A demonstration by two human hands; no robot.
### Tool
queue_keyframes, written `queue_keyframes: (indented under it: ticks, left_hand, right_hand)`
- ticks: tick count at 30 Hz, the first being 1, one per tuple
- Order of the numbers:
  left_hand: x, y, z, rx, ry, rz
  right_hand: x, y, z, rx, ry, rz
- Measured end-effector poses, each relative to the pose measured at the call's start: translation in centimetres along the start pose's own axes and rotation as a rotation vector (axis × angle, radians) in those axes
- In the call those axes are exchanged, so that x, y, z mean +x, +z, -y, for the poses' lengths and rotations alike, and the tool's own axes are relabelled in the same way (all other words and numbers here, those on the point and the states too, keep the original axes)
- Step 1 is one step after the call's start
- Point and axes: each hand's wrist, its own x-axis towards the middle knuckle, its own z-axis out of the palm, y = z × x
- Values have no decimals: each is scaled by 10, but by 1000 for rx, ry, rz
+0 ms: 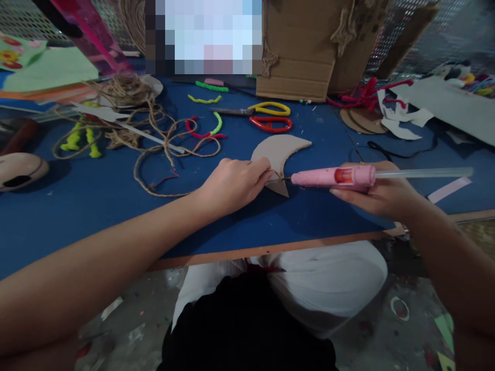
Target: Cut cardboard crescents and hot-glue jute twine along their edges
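Note:
My right hand (390,193) is closed around a pink hot glue gun (325,176), with a clear glue stick (425,172) jutting from its back end. The gun's tip points left and meets the inner edge of a crescent moon cut from cardboard (280,149). Pinched over the moon's lower left part is my left hand (235,183), with the twine's end near its fingertips. That twine (166,195) runs left from under the hand to a tangled heap. My left fingers hide part of the moon, so their exact grip on moon and twine is partly covered.
Scissors (270,109) with yellow and red handles lie behind the moon. Pipe cleaners (207,126) and a twine heap (124,93) spread to the left. A cardboard box (297,56) stands at the back. White paper scraps (404,116) lie at right; the table's wooden edge (266,251) runs in front.

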Motion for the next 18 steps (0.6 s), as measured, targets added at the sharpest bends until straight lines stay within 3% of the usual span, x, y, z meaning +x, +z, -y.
queue_keyframes:
  ticks: [18]
  left_hand:
    - [-1, 0, 0, 29, -11, 22]
  right_hand:
    - [-3, -5, 2, 20, -38, 13]
